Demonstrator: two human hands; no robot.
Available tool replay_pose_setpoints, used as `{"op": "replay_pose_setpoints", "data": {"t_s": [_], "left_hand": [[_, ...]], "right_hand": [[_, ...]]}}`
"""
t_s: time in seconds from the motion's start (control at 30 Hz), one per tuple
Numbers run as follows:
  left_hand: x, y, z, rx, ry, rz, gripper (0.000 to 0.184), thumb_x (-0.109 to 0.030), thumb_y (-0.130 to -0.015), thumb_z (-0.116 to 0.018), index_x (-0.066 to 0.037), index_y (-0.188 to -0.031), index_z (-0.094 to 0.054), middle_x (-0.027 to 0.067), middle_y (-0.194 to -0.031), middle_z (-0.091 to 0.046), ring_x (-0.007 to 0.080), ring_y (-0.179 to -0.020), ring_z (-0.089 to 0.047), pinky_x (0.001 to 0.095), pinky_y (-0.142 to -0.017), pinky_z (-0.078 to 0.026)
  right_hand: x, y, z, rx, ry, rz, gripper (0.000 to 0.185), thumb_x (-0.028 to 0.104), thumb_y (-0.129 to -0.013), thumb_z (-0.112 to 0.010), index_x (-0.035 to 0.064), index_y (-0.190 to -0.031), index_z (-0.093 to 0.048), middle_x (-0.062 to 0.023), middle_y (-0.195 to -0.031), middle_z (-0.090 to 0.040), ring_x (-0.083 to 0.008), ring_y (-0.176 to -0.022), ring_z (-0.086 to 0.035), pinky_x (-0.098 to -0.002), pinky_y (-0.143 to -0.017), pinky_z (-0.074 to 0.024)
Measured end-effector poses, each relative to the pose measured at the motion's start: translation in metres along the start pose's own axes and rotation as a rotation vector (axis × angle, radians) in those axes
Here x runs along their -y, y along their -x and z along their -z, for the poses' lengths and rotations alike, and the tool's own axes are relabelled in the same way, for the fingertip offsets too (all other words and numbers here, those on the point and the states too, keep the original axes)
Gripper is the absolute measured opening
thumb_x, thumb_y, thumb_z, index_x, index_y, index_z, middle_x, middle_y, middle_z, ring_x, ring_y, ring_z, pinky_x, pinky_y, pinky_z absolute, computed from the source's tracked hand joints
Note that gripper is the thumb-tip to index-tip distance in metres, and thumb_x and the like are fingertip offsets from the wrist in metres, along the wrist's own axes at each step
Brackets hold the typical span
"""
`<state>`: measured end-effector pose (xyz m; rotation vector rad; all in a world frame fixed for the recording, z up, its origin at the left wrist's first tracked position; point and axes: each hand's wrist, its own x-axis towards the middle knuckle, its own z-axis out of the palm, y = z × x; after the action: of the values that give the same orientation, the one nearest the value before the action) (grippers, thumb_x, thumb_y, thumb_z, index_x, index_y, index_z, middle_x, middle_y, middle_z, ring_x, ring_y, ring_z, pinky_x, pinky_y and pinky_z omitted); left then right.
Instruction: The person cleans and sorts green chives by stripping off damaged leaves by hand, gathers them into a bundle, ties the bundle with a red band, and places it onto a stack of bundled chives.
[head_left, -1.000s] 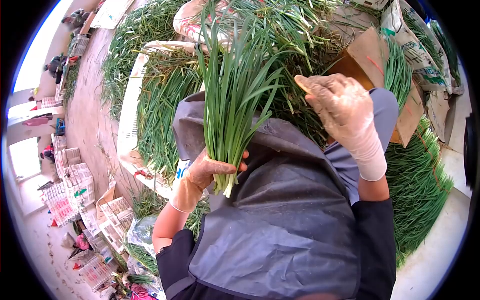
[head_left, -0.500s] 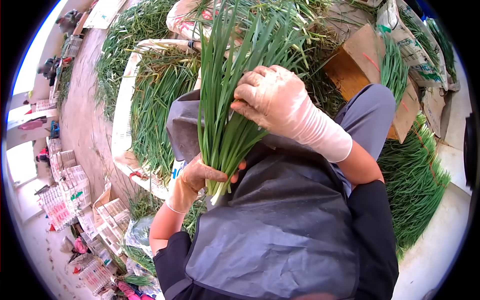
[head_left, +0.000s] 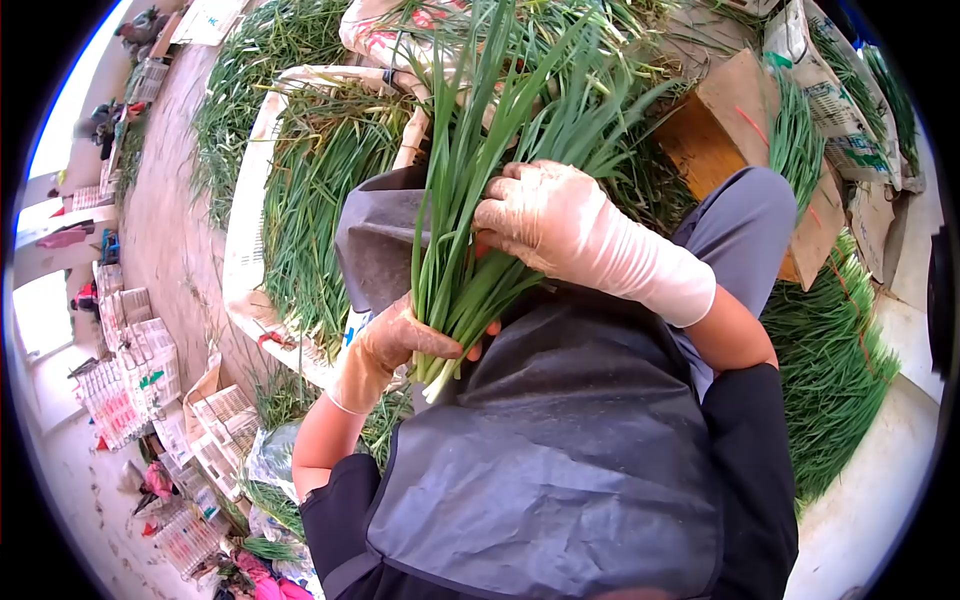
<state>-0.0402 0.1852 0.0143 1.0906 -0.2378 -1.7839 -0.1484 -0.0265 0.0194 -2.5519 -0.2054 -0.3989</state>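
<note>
A loose bunch of garlic chives [head_left: 440, 260] stands above my lap, its pale cut ends down and its long green leaves fanning up and away. My left hand [head_left: 393, 340], in a stained thin glove, is wrapped around the stems near the cut ends, thumb across the front. Higher up, my gloved right hand [head_left: 550, 218] is curled against the leaves on the right side of the bunch, its fingertips partly hidden among them. A dark apron [head_left: 550, 480] covers my lap beneath both hands.
To the left stands a white basket [head_left: 245, 220] full of chives. A cardboard box [head_left: 735, 110] lies at the right, near a big heap of tied chives [head_left: 835, 370]. Loose greens and a white sack [head_left: 375, 35] are ahead. Crates [head_left: 150, 360] line the far left.
The view has shifted slightly. My right hand has come a little lower along the leaves, and the leaf tops spread further right. My left hand keeps its hold on the stems.
</note>
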Motion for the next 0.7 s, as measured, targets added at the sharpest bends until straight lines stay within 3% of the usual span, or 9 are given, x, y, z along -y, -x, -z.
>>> {"op": "replay_pose_setpoints", "data": {"t_s": [0.13,0.17,0.27,0.37,0.47,0.57,0.63,0.67,0.7], "left_hand": [[-0.002,0.000,-0.001,-0.042,0.014,0.032,0.067,-0.008,-0.057,-0.079,-0.002,-0.118,-0.052,0.0122,-0.099,-0.062,0.0183,-0.076,-0.062,0.0297,-0.071,-0.051],[-0.001,0.000,0.000,-0.055,0.014,0.036,0.066,-0.007,-0.057,-0.079,-0.002,-0.118,-0.051,0.0123,-0.099,-0.062,0.0182,-0.076,-0.062,0.0295,-0.071,-0.051],[0.002,0.001,0.005,-0.083,0.036,0.039,0.065,-0.006,-0.058,-0.077,-0.002,-0.117,-0.051,0.0126,-0.100,-0.062,0.0181,-0.075,-0.062,0.0293,-0.069,-0.051],[0.003,0.005,0.011,-0.119,0.078,0.054,0.064,-0.005,-0.058,-0.076,-0.001,-0.117,-0.052,0.0131,-0.099,-0.062,0.0182,-0.075,-0.062,0.0292,-0.066,-0.052],[0.007,0.009,0.018,-0.155,0.128,0.046,0.063,-0.005,-0.058,-0.075,0.000,-0.116,-0.052,0.0137,-0.099,-0.062,0.0183,-0.074,-0.062,0.0292,-0.065,-0.052],[0.003,0.022,0.024,-0.178,0.105,-0.006,0.059,-0.005,-0.059,-0.073,0.001,-0.114,-0.052,0.0134,-0.096,-0.062,0.0182,-0.075,-0.062,0.0296,-0.066,-0.052],[-0.013,0.035,0.022,-0.199,-0.081,-0.056,0.057,-0.002,-0.059,-0.070,0.000,-0.114,-0.053,0.0125,-0.093,-0.063,0.0192,-0.075,-0.062,0.0307,-0.068,-0.052],[-0.034,0.046,0.007,-0.275,-0.228,-0.050,0.053,0.000,-0.062,-0.067,0.000,-0.114,-0.054,0.0098,-0.092,-0.064,0.0202,-0.077,-0.061,0.0315,-0.070,-0.051],[-0.043,0.057,0.002,-0.285,-0.256,-0.070,0.053,0.000,-0.062,-0.067,0.000,-0.114,-0.054,0.0098,-0.092,-0.064,0.0202,-0.077,-0.061,0.0315,-0.070,-0.051]], "right_hand": [[-0.010,0.004,0.005,-0.075,-0.255,0.024,0.016,0.015,-0.078,-0.065,0.0081,-0.093,-0.063,-0.0099,-0.079,-0.061,-0.0290,-0.072,-0.059,-0.0347,-0.062,-0.0494],[-0.013,0.006,0.008,-0.085,-0.294,0.001,0.012,0.019,-0.077,-0.064,0.0096,-0.083,-0.065,-0.0090,-0.074,-0.060,-0.0277,-0.070,-0.060,-0.0349,-0.062,-0.0495],[-0.027,0.017,0.035,-0.019,-0.398,-0.075,0.017,0.019,-0.078,-0.066,0.0060,-0.088,-0.068,-0.0114,-0.078,-0.064,-0.0276,-0.071,-0.062,-0.0327,-0.064,-0.0506],[-0.042,0.031,0.069,-0.045,-0.470,-0.163,0.016,0.013,-0.079,-0.066,0.0028,-0.091,-0.068,-0.0090,-0.082,-0.067,-0.0169,-0.069,-0.063,-0.0269,-0.061,-0.0490],[-0.058,0.060,0.101,-0.263,-0.704,-0.407,0.013,0.012,-0.082,-0.064,0.0036,-0.091,-0.068,-0.0053,-0.085,-0.069,-0.0057,-0.068,-0.056,-0.0189,-0.055,-0.0404],[-0.101,0.105,0.104,-0.469,-1.030,-0.533,0.014,0.006,-0.079,-0.061,0.0037,-0.091,-0.067,-0.0065,-0.082,-0.066,-0.0108,-0.067,-0.057,-0.0215,-0.062,-0.0439],[-0.127,0.109,0.091,-0.211,-0.790,-0.760,0.014,0.008,-0.083,-0.058,0.0034,-0.093,-0.067,-0.0064,-0.083,-0.065,-0.0133,-0.074,-0.060,-0.0250,-0.069,-0.0473],[-0.166,0.131,0.061,0.060,-0.298,-0.799,0.019,0.015,-0.084,-0.058,0.0031,-0.096,-0.065,-0.0074,-0.087,-0.065,-0.0193,-0.079,-0.062,-0.0311,-0.073,-0.0493],[-0.148,0.126,0.044,0.304,0.563,-0.952,0.026,0.023,-0.082,-0.060,0.0036,-0.099,-0.064,-0.0087,-0.092,-0.064,-0.0242,-0.083,-0.061,-0.0347,-0.078,-0.0480]]}}
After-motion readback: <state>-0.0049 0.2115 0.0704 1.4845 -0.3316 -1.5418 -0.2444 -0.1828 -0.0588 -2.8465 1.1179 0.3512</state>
